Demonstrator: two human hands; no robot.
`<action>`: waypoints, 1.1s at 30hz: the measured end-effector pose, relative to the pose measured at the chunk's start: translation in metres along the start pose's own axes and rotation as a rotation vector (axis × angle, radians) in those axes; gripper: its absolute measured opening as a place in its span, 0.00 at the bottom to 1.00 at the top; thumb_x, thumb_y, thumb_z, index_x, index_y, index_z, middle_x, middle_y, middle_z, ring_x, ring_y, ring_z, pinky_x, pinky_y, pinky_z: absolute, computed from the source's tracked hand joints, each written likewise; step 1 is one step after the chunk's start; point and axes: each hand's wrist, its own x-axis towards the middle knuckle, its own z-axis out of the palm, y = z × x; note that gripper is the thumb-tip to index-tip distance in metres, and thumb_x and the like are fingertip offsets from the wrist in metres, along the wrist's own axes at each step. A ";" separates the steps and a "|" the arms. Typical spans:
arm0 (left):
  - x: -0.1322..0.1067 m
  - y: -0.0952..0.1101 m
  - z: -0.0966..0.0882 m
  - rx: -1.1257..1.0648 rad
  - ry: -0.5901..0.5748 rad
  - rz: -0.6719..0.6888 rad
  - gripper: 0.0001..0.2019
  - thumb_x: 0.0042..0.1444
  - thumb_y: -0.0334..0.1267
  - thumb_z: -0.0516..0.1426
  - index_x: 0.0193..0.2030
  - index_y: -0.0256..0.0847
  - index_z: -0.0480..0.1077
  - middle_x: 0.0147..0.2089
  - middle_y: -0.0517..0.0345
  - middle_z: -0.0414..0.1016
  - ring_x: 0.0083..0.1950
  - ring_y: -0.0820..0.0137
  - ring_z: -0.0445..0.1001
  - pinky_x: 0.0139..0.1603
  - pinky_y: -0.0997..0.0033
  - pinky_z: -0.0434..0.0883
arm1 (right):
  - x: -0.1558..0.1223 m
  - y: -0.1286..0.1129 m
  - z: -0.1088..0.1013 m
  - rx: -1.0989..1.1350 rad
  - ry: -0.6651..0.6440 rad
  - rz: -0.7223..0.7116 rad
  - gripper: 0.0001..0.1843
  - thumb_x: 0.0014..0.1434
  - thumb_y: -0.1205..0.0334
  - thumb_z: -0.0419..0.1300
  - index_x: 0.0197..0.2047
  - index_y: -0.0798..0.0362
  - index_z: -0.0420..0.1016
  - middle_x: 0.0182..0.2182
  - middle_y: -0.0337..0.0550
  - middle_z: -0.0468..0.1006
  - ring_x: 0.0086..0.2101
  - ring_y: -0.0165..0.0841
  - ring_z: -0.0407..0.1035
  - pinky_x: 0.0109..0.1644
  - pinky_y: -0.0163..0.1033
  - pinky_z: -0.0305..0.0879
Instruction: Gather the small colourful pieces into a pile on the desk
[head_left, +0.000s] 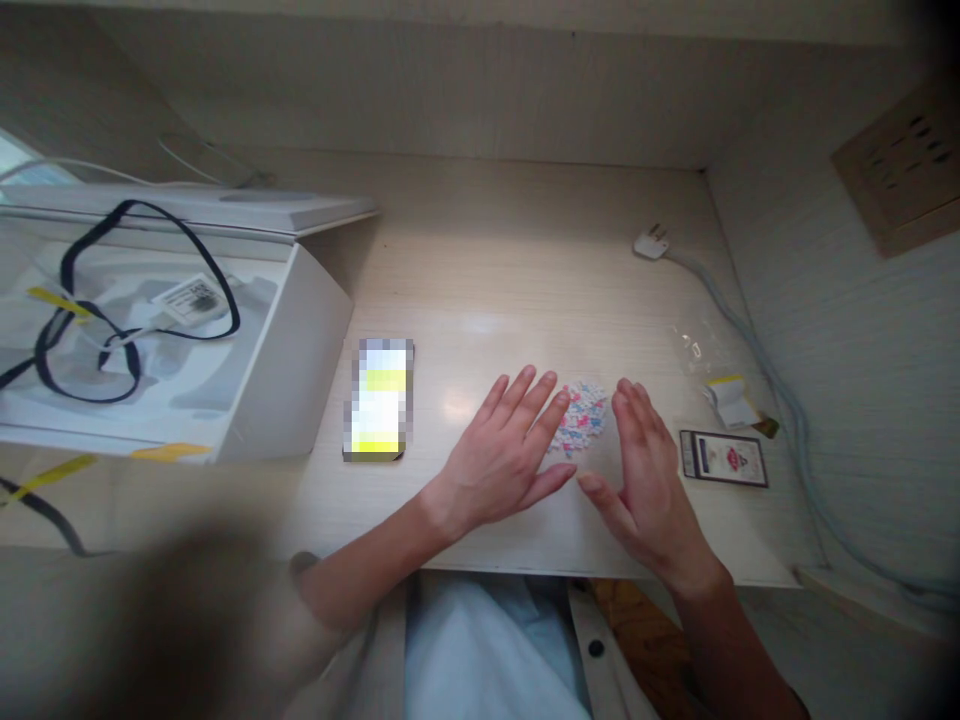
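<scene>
A small heap of pink, blue and white bits lies on the pale wood-grain desk, between my hands. My left hand rests palm down with its fingers spread, the fingertips at the heap's left edge. My right hand stands cupped at the heap's right side, a little apart from it. Neither hand holds anything.
A phone with a pixelated screen lies left of my left hand. Beyond it is an open white box holding a black cord. To the right are a small printed packet, clear plastic wrap, and a plug with a pale cable.
</scene>
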 end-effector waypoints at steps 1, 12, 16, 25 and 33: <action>-0.011 -0.001 -0.004 0.006 0.005 -0.010 0.35 0.67 0.56 0.48 0.71 0.31 0.53 0.76 0.37 0.49 0.78 0.50 0.43 0.75 0.45 0.48 | -0.002 -0.005 0.001 -0.001 -0.014 -0.018 0.45 0.67 0.40 0.49 0.76 0.50 0.33 0.74 0.52 0.42 0.72 0.52 0.41 0.71 0.66 0.47; -0.160 -0.009 -0.011 0.066 0.001 -0.211 0.39 0.64 0.41 0.57 0.76 0.35 0.42 0.72 0.37 0.57 0.76 0.50 0.50 0.72 0.44 0.58 | -0.051 -0.046 0.030 -0.006 -0.180 -0.065 0.47 0.65 0.47 0.57 0.76 0.53 0.37 0.74 0.55 0.46 0.72 0.51 0.40 0.71 0.65 0.48; -0.190 -0.010 -0.003 0.044 0.026 -0.291 0.39 0.64 0.40 0.57 0.76 0.36 0.43 0.71 0.35 0.58 0.74 0.47 0.54 0.69 0.42 0.62 | -0.068 -0.049 0.035 0.047 -0.153 -0.036 0.44 0.65 0.51 0.58 0.76 0.51 0.41 0.73 0.55 0.49 0.71 0.51 0.43 0.69 0.64 0.52; -0.186 -0.009 -0.008 -0.039 0.111 -0.266 0.40 0.62 0.36 0.58 0.76 0.40 0.42 0.70 0.36 0.57 0.72 0.49 0.57 0.69 0.42 0.62 | -0.068 -0.046 0.034 0.115 -0.118 0.021 0.41 0.65 0.53 0.57 0.75 0.50 0.44 0.72 0.53 0.52 0.71 0.50 0.46 0.69 0.65 0.55; -0.185 -0.010 -0.010 -0.118 0.142 -0.304 0.39 0.63 0.35 0.57 0.76 0.45 0.43 0.70 0.39 0.58 0.71 0.50 0.60 0.67 0.44 0.66 | -0.067 -0.046 0.034 0.168 -0.132 0.039 0.40 0.66 0.53 0.56 0.75 0.49 0.43 0.73 0.52 0.50 0.71 0.49 0.45 0.69 0.65 0.55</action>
